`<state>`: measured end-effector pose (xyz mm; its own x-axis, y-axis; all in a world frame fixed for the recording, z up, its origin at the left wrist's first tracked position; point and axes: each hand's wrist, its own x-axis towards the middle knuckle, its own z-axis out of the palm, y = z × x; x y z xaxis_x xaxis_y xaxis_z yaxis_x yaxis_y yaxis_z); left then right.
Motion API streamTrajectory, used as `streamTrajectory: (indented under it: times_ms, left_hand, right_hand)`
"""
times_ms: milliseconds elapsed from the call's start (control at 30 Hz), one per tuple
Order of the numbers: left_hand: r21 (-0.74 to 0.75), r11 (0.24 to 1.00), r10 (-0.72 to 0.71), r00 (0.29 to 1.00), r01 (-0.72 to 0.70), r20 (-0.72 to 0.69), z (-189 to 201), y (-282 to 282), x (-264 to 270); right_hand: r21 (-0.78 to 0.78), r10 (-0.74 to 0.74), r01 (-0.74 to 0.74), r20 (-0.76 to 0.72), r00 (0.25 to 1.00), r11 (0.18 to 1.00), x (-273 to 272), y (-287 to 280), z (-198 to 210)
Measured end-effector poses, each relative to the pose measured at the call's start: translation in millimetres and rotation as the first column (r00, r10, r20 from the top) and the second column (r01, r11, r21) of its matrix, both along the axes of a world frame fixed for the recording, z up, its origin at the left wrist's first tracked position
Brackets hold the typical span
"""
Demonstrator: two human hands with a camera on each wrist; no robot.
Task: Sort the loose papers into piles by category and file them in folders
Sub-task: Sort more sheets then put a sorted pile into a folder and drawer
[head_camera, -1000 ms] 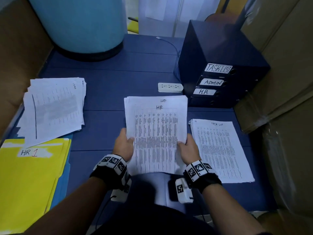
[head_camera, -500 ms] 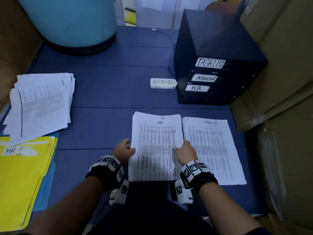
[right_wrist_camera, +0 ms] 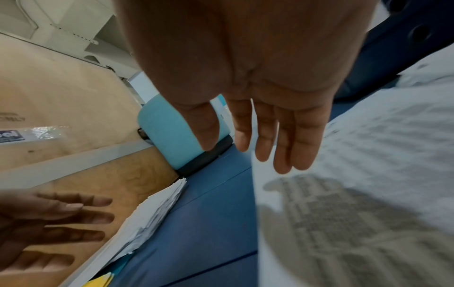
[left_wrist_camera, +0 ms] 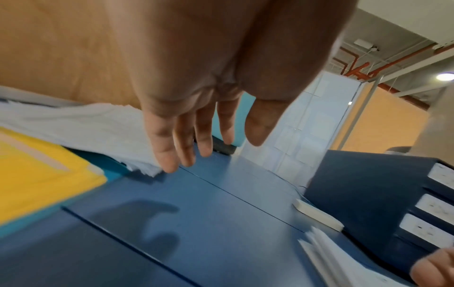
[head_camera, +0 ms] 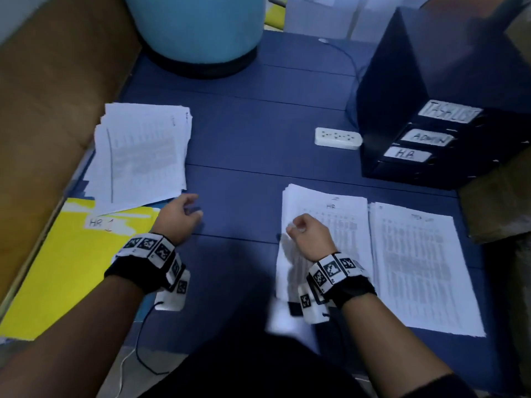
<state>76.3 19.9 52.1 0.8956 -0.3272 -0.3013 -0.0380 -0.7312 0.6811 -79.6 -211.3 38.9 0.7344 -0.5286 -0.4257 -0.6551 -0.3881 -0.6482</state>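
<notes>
The HR pile lies flat on the blue table, edge to edge with the task-list pile on its right. My right hand hovers over the HR pile's left side with relaxed fingers, holding nothing. My left hand is empty, its fingers extended. It hangs above the table by the near corner of the loose paper stack. That stack partly covers a yellow folder marked "HR 1".
A dark drawer unit labelled TASKLIST, ADMIN and H.R. stands at the back right, with a white power strip beside it. A light-blue cylinder stands at the back. Cardboard walls close in both sides.
Both hands laid the HR pile down beside the task-list pile and let go. My left hand then moved left toward the loose stack and yellow folder.
</notes>
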Motion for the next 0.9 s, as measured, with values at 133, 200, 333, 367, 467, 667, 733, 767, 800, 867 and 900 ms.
streamTrajectory:
  times_ms: [133,200,333,367,467,667,733,767,800,867,900]
  left_hand:
    - [0.082,0.995,0.048,0.997,-0.053,0.061,-8.0,61.0,55.7]
    - [0.135,0.988,0.060,0.995,-0.071,0.079,-13.7,86.2,80.3]
    - [0.180,0.980,0.079,0.995,-0.089,0.065,-30.5,123.4,120.9]
    - [0.192,0.978,0.066,0.996,-0.076,0.058,-37.0,129.5,128.7]
    - [0.249,0.968,0.041,0.999,-0.038,-0.007,-57.8,145.0,152.4]
    - [0.300,0.951,0.105,0.992,-0.078,-0.072,-80.5,155.1,186.0]
    - [0.312,0.949,0.099,0.988,-0.057,-0.121,-84.0,157.0,192.2]
    - [0.317,0.947,0.093,0.986,-0.045,-0.138,-86.4,157.6,193.8]
    - [0.317,0.947,0.092,0.986,-0.045,-0.136,-87.5,158.1,193.8]
    - [0.276,0.958,0.114,0.988,-0.082,-0.102,-89.9,160.2,193.6]
    - [0.241,0.965,0.132,0.987,-0.107,-0.092,-91.8,162.3,194.6]
  right_hand:
    - [0.018,0.011,-0.012,0.024,1.000,1.000,64.5,46.0,-2.5]
    - [0.028,0.009,-0.010,0.024,1.000,1.000,96.9,68.2,-4.4]
    - [0.039,0.018,-0.020,0.050,0.999,0.999,160.4,109.5,-11.4]
    - [0.043,0.019,-0.021,0.047,0.999,0.999,173.5,117.9,-13.0]
    - [0.076,-0.001,-0.002,0.042,0.999,0.997,208.4,137.0,-22.4]
    - [0.122,-0.059,0.061,-0.018,0.998,0.991,266.9,157.0,-48.7]
    - [0.147,-0.129,0.131,-0.020,0.991,0.980,284.8,161.5,-56.9]
    - [0.162,-0.160,0.160,-0.016,0.987,0.974,293.2,163.2,-57.0]
    - [0.175,-0.178,0.175,0.001,0.984,0.969,300.5,165.2,-57.4]
    - [0.197,-0.174,0.172,-0.004,0.985,0.965,316.3,168.1,-57.2]
    - [0.220,-0.191,0.196,-0.046,0.981,0.955,324.3,169.6,-55.1]
